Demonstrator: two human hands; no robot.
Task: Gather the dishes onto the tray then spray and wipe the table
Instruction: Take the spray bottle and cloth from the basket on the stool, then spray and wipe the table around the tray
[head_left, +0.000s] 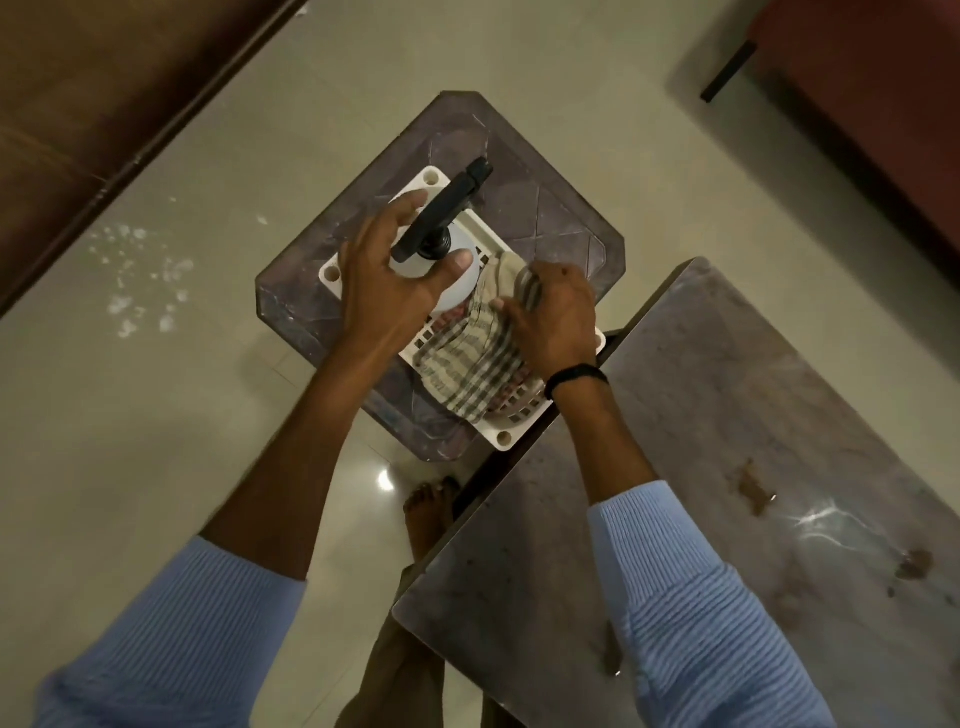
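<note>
Ribbed light-blue sleeves (696, 597) pushed up both forearms; a black band (576, 378) circles the right wrist.

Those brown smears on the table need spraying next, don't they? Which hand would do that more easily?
Probably the left hand: it is already wrapped around the spray bottle in the white basket. The right hand is on the striped cloth, nearer the stained table, so it suits wiping.
</note>
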